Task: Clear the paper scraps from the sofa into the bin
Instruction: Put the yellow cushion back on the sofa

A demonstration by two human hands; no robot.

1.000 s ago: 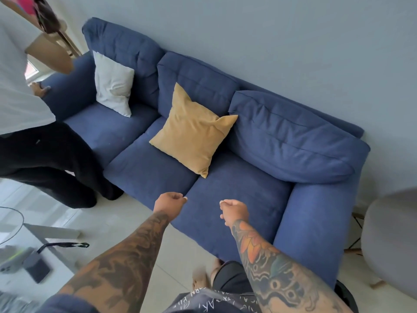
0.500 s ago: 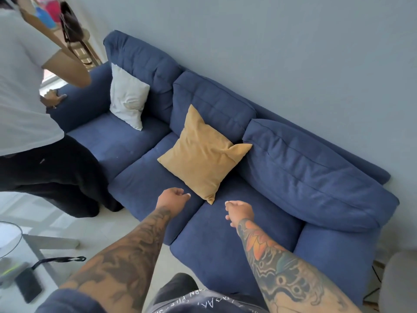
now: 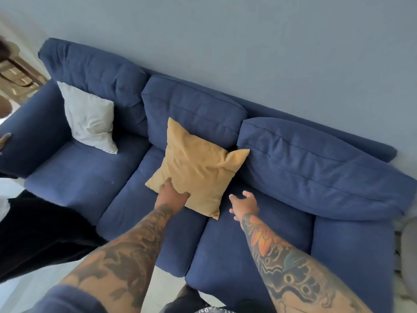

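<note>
A blue three-seat sofa (image 3: 74, 184) stands against the wall. A mustard cushion (image 3: 198, 168) leans on its middle seat. My left hand (image 3: 172, 195) grips the cushion's lower left edge, thumb on top and fingers tucked under. My right hand (image 3: 244, 204) hovers just right of the cushion's lower corner, above the right seat, fingers spread and holding nothing. No paper scraps and no bin show in the head view.
A white cushion (image 3: 90, 118) leans in the sofa's left corner. Another person in dark trousers (image 3: 40, 231) stands at the left, a hand (image 3: 5, 140) on the sofa's armrest. Pale floor lies in front of the sofa.
Both hands have moved forward to the sofa. My left hand has taken hold of the mustard cushion's edge, and my right hand has uncurled its fingers beside it.
</note>
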